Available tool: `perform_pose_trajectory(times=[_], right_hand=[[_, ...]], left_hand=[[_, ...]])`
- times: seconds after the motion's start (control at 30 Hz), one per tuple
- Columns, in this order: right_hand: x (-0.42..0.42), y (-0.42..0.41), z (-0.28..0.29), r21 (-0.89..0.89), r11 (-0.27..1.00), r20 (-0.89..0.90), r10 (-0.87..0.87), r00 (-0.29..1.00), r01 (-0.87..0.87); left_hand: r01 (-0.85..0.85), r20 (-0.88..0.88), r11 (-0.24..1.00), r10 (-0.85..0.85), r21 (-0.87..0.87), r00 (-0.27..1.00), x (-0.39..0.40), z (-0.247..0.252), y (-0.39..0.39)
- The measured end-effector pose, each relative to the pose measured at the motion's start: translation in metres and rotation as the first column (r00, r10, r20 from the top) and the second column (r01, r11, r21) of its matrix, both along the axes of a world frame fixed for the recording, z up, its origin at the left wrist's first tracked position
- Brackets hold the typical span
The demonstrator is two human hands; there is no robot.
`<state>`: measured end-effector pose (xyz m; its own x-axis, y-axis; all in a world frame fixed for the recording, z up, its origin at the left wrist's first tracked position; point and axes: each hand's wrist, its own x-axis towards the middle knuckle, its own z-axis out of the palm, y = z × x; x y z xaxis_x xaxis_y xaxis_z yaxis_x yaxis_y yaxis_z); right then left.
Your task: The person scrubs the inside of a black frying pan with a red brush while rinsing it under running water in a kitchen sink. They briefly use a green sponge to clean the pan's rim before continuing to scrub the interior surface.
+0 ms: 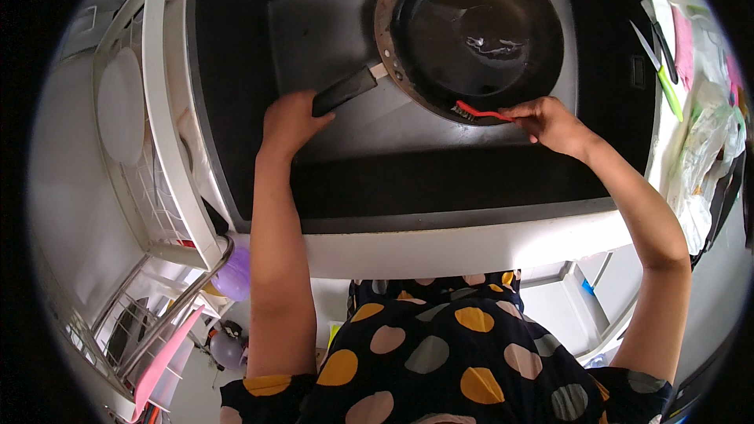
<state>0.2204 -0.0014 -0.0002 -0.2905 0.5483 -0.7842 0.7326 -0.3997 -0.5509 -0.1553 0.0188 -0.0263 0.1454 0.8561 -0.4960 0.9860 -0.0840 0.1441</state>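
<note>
A large dark frying pan [471, 41] with a wet, shiny inside sits in a black sink [330, 17]. Its black handle [344, 92] points down to the left, and my left hand [294, 121] is closed around the handle's end. My right hand [551, 123] pinches the red handle of a small brush [480, 112] between thumb and fingers. The bristles rest at the pan's near rim, where they touch the wall or lie just over it; which one I cannot tell.
A white dish rack [156, 100] holding a white plate [122, 107] stands left of the sink. On the right ledge lie a green-handled knife [670, 91], a black-handled one [665, 53], a pink cloth [683, 47] and clear plastic bags [704, 153]. The counter's white front edge [459, 253] runs before me.
</note>
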Motion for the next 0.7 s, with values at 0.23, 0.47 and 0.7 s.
perform_pose_trajectory(times=[0.23, 0.47, 0.7], right_hand=[[-0.039, -0.018, -0.052, 0.392, 0.919, -0.185, 0.029, 0.982, 0.046], [0.0, -0.011, -0.026, 0.303, 0.933, -0.014, 0.209, 0.978, -0.195], [0.011, -0.018, -0.026, 0.366, 0.898, 0.031, 0.251, 0.968, -0.244]], left_hand=[[0.05, -0.055, 0.998, -0.049, 0.025, 0.997, 0.006, -0.003, 0.005], [0.049, -0.032, 0.998, -0.048, 0.033, 0.998, 0.012, -0.003, 0.002], [0.017, -0.044, 1.0, -0.017, 0.014, 0.999, 0.018, -0.003, 0.003]])
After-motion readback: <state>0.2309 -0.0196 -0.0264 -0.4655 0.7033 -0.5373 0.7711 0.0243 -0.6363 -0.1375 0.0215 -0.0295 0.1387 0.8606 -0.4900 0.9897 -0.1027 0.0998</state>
